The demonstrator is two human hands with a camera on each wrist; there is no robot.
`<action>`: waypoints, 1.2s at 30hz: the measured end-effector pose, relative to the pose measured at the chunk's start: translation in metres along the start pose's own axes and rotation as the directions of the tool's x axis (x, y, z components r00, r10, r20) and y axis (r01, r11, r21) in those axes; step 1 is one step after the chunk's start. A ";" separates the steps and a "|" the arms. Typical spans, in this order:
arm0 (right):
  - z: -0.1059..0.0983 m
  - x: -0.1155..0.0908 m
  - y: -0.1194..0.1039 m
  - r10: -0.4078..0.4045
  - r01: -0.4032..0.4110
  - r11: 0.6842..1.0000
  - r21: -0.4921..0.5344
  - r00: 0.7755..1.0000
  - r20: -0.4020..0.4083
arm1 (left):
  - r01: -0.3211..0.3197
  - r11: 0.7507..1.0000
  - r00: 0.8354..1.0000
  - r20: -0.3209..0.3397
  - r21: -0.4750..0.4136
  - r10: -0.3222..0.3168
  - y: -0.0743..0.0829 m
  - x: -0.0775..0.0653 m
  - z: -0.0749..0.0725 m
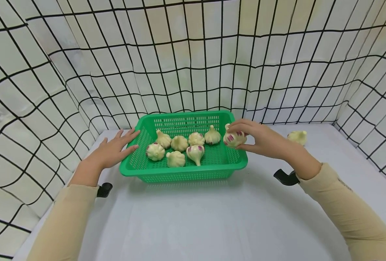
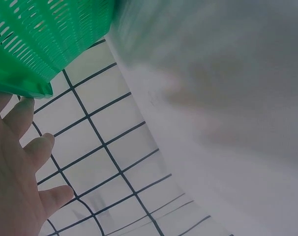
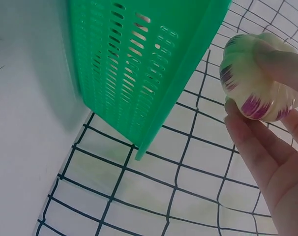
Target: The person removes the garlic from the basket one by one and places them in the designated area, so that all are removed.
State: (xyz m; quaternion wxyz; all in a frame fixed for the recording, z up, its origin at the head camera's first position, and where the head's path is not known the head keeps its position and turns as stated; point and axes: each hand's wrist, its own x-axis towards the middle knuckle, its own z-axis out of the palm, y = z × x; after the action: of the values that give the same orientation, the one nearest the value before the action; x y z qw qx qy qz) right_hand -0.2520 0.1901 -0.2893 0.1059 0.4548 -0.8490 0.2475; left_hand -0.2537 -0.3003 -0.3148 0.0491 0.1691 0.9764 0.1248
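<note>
Between thumb and fingers my right hand (image 1: 259,139) pinches a garlic bulb (image 1: 234,139) with purple streaks, over the right end of the green basket (image 1: 183,177). The right wrist view shows the same garlic bulb (image 3: 257,81) up beside the basket's outer wall (image 3: 134,73). My left hand (image 1: 109,151) rests at the basket's left rim, fingers spread and straight. In the left wrist view its fingertips meet the underside of the rim (image 2: 21,88). Inside the basket lie several garlic bulbs (image 1: 175,159), some plain cream and some marked with purple.
Another garlic bulb (image 1: 297,137) lies on the white table (image 1: 193,217), right of the basket and behind my right forearm. Black netting (image 1: 193,69) over white sheeting rises at the back and both sides. A black strap end (image 1: 286,177) juts out at my right wrist.
</note>
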 end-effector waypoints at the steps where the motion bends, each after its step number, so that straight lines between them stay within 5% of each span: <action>1: -0.001 -0.002 0.000 0.000 0.000 1.000 0.006 1.000 -0.010 | -0.002 1.000 1.000 -0.002 -0.002 0.002 0.001 0.000 0.000; 10: -0.007 -0.019 0.007 -0.021 0.025 0.999 0.032 0.993 -0.119 | 0.003 1.000 1.000 -0.006 0.002 -0.003 0.000 -0.001 -0.003; 18: -0.009 -0.039 0.019 0.114 -0.105 0.992 0.074 0.984 -0.135 | -0.003 1.000 1.000 -0.009 0.009 0.003 0.000 0.001 -0.002; 36: -0.027 -0.065 0.041 0.148 -0.155 0.988 0.003 0.941 -0.303 | -0.002 1.000 1.000 -0.005 -0.003 0.002 0.000 0.000 0.000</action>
State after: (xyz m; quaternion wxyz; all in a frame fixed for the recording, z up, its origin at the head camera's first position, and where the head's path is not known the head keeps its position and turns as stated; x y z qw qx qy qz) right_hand -0.2505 0.2706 -0.3058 0.2200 0.3437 -0.8576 0.3129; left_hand -0.2535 -0.3002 -0.3145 0.0469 0.1697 0.9762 0.1267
